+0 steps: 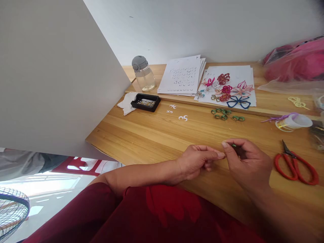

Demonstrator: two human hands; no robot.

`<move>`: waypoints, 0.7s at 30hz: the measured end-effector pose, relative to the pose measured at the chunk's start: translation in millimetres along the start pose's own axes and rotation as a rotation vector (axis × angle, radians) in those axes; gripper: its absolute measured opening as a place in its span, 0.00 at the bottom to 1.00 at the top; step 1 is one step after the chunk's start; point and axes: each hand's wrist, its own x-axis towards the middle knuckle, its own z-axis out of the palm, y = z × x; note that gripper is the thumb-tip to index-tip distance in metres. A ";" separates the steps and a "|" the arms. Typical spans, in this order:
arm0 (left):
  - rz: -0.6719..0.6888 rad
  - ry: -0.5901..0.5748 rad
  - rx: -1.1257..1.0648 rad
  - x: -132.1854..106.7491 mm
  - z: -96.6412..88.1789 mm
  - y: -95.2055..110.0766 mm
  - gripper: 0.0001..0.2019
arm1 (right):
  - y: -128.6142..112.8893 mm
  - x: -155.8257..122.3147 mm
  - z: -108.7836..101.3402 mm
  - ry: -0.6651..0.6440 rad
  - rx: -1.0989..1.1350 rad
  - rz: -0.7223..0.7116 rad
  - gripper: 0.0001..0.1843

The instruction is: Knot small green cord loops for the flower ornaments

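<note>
My left hand (198, 161) is closed in a pinch low over the wooden table, thumb pressed to the fingers; what lies between them is too small to make out. Right beside it, my right hand (246, 162) pinches a small green piece (234, 145), mostly hidden by the fingers. A fine pale strand seems to stick out by the right thumb. The fingertips of both hands nearly meet. Beyond them lie several green looped pieces (224, 117). Red-handled scissors (295, 165) rest at the right of my right hand, with their tips pointing away.
White crescent cutouts (183, 118) lie left of the green pieces. Behind are a black tray (146, 102) of small parts, a cloth (126, 103), a bottle (143, 74), paper sheets (179, 74) and coloured wound flowers (226, 89). A white spool (295, 122) lies right. A grey partition (55, 74) borders the left.
</note>
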 end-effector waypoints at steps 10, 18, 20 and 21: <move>0.147 0.045 0.159 2.2 -23.6 25.9 0.26 | 3.5 9.0 -11.1 -0.167 -0.060 -0.002 0.09; 0.275 -0.030 0.432 3.5 -34.6 30.6 0.27 | 10.9 14.2 -10.3 -0.318 0.402 0.349 0.16; 0.306 -0.032 0.483 1.9 -33.5 31.6 0.28 | 8.9 12.6 -10.1 -0.262 0.330 0.292 0.14; 0.311 -0.028 0.500 1.5 -33.0 32.4 0.28 | 8.3 12.2 -10.2 -0.253 0.325 0.280 0.14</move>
